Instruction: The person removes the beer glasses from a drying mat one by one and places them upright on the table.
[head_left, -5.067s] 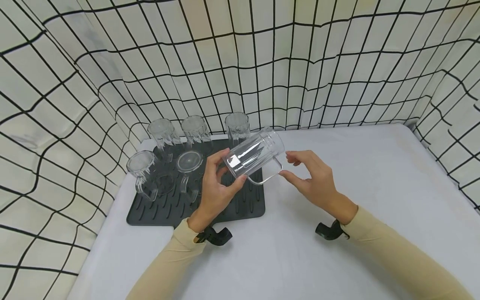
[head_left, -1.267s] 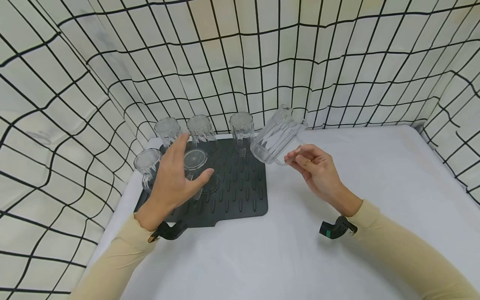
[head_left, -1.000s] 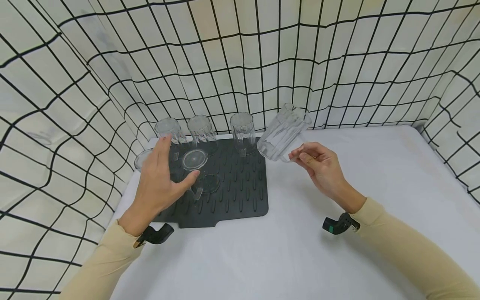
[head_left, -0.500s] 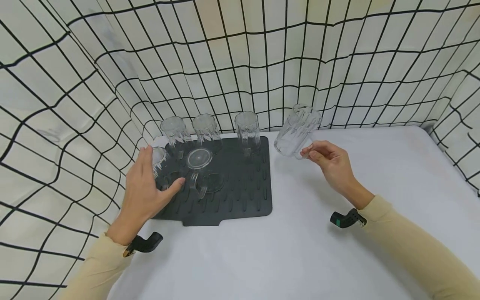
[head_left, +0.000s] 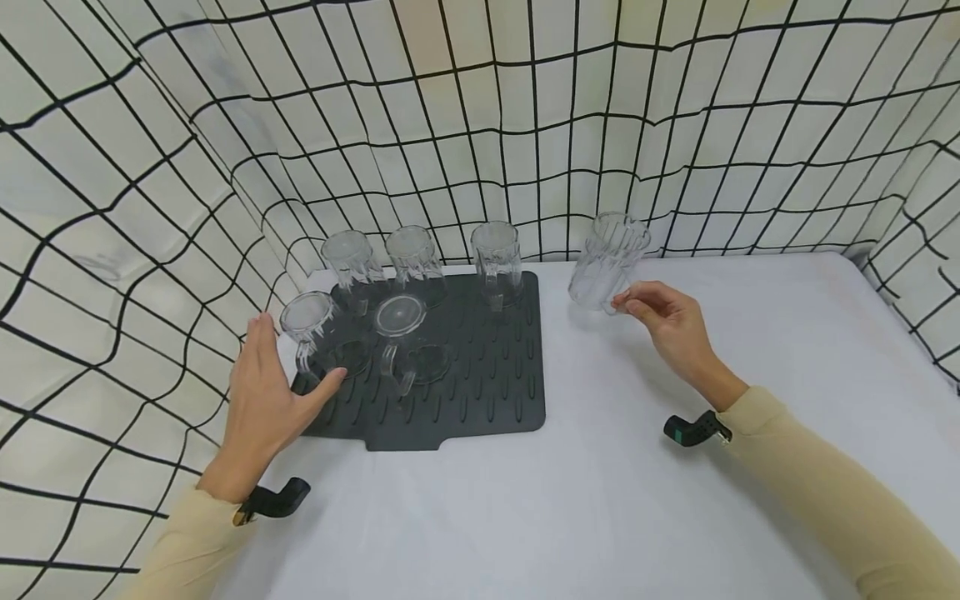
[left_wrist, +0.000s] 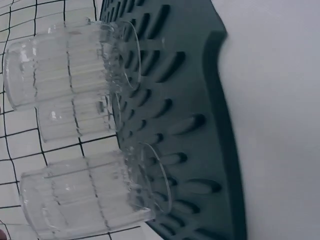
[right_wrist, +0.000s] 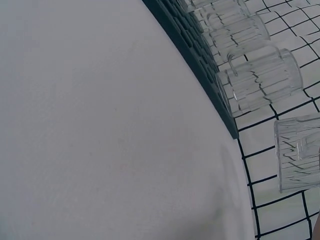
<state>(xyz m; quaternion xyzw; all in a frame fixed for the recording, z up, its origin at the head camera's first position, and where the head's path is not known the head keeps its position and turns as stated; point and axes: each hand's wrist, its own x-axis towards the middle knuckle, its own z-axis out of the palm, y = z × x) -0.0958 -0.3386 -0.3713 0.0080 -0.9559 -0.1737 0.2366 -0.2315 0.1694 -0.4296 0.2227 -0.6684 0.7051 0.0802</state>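
In the head view my right hand [head_left: 671, 329] pinches the handle of a clear glass mug [head_left: 609, 258]. That mug leans slightly, right of the dark ribbed drying mat [head_left: 487, 396]; whether its base touches the table, I cannot tell. The right wrist view catches part of the same mug [right_wrist: 297, 155] at its right edge. My left hand [head_left: 266, 400] is at the mat's left side with fingers extended and thumb spread, holding nothing. Nearest to it stands a front-left glass mug [head_left: 309, 317]. Another front mug [head_left: 400, 318] appears upside down, its flat base up.
Along the mat's back edge stand a left mug [head_left: 352, 258], a middle mug [head_left: 415, 254] and a right mug [head_left: 496, 254]. Black-lined netting [head_left: 562, 125] rises behind and beside the white table [head_left: 600, 500].
My left hand has let go of the mug it held and moved left and down beside the mat. My right hand has taken the mug rightward by its handle; it leans less now.
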